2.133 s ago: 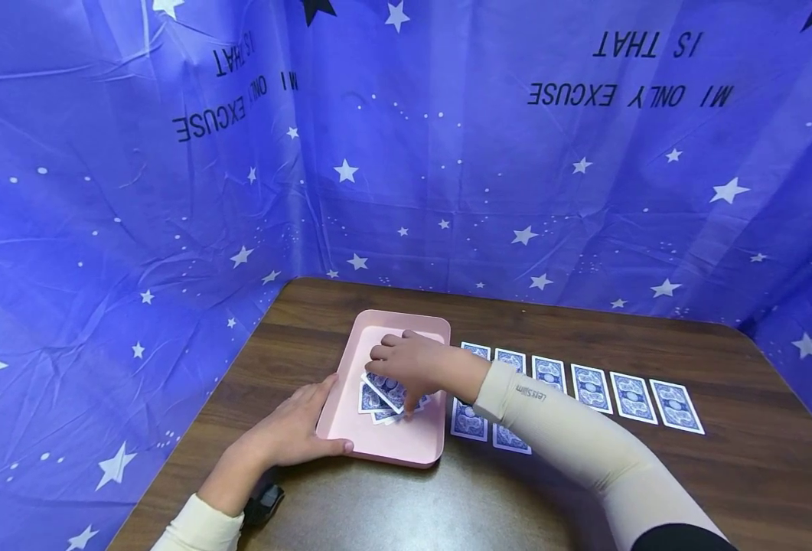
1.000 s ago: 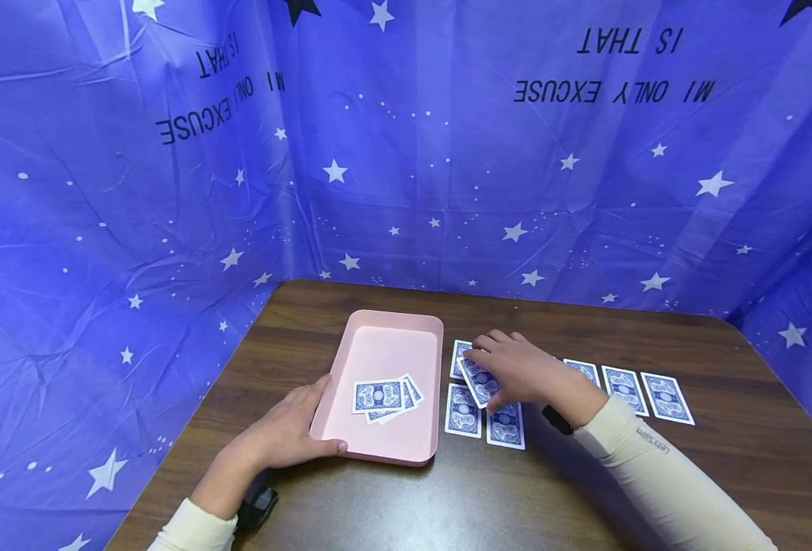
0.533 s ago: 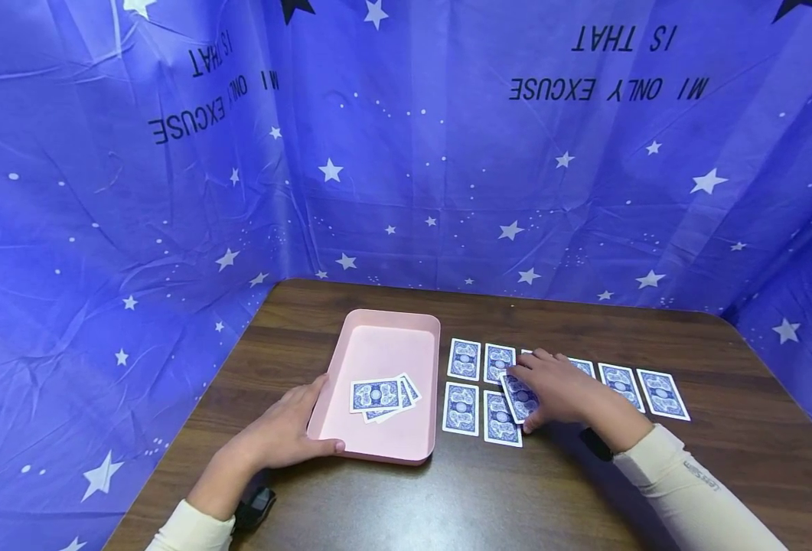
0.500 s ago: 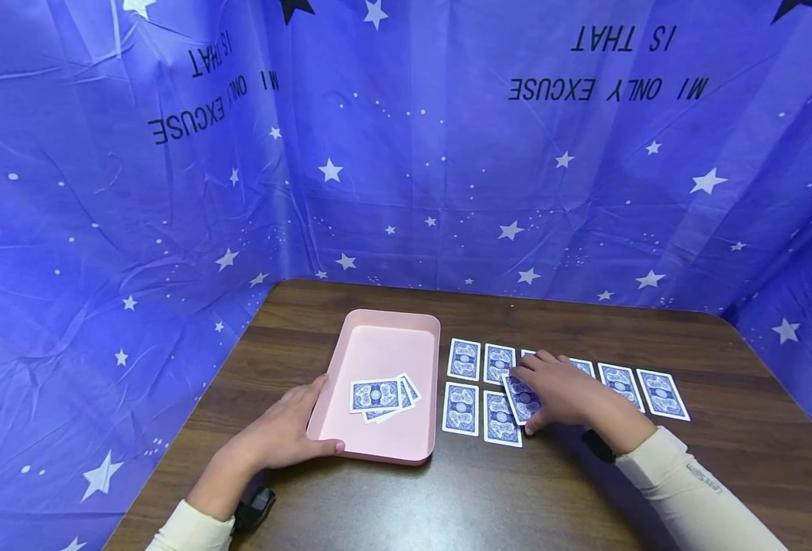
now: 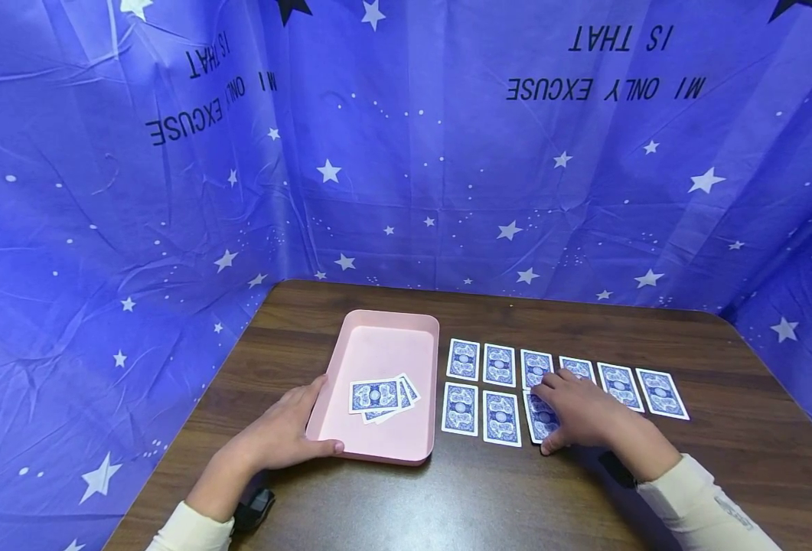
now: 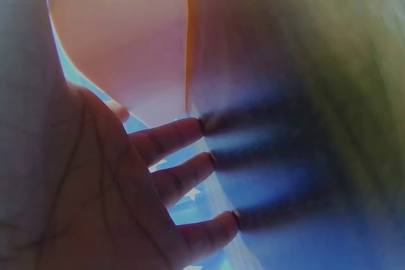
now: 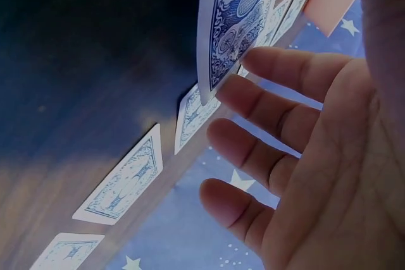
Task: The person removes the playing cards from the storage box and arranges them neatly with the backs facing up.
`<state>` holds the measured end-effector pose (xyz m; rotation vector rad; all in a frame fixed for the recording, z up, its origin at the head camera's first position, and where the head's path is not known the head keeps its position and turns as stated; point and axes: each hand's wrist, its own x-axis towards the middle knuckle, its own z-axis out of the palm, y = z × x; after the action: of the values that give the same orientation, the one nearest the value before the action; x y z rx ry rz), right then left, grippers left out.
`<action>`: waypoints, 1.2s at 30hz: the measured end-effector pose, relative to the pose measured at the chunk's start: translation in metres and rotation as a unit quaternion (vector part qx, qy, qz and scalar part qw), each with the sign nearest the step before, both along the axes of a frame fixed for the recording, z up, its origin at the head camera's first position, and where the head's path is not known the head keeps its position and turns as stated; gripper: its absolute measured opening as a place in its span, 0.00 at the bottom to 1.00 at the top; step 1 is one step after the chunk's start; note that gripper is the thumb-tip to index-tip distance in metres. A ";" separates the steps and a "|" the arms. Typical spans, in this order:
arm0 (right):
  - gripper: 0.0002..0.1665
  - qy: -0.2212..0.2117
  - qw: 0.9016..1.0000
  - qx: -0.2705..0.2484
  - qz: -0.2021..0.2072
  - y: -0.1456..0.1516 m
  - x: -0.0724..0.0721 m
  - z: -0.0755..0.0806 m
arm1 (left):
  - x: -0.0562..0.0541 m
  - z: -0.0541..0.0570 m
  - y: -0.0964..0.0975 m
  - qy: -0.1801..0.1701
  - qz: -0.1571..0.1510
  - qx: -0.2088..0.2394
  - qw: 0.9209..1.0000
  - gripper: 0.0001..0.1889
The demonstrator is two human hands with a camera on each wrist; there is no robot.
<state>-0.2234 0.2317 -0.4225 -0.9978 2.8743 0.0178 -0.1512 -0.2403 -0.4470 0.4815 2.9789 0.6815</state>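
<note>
In the head view my right hand (image 5: 581, 413) pinches a blue-backed playing card (image 5: 540, 417) by its ends, low over the table, at the right end of the nearer row of cards. The right wrist view shows this card tilted, its edge at the index and middle fingertips; the thumb is out of sight there. My left hand (image 5: 275, 430) rests against the near left corner of a pink tray (image 5: 395, 348), thumb along the front wall and fingers along the left side. In the left wrist view its fingers (image 6: 183, 178) are extended, tips touching the table.
Inside the tray lies a small fanned pile of playing cards (image 5: 374, 396), backs up. Right of it, a farther row of several face-down cards (image 5: 499, 365) runs across the wooden table (image 5: 509, 497); two more cards (image 5: 460, 409) lie nearer. A starry blue curtain (image 5: 412, 191) hangs behind.
My right hand took a card from the tray's pile, carried it right over the laid cards and lowered it beside the nearer two. The left hand has stayed at the tray.
</note>
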 end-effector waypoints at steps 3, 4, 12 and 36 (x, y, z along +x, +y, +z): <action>0.55 -0.012 1.000 -0.003 -0.009 0.001 0.003 -0.001 | 0.000 -0.001 0.000 -0.001 0.000 0.000 1.000 0.62; 0.55 -0.016 1.000 -0.004 -0.013 0.001 0.003 -0.002 | 0.000 -0.001 0.000 -0.003 0.001 0.000 1.000 0.62; 0.56 -0.026 0.999 -0.015 -0.011 0.001 0.006 -0.004 | 0.000 -0.004 -0.001 -0.006 0.004 -0.004 1.000 0.63; 0.55 -0.026 0.999 -0.031 -0.007 0.003 0.007 -0.004 | 0.000 -0.002 0.000 -0.008 0.006 -0.004 1.000 0.62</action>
<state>-0.2160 0.2351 -0.4260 -0.9746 2.8498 -0.0967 -0.1517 -0.2402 -0.4486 0.4558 2.9709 0.6714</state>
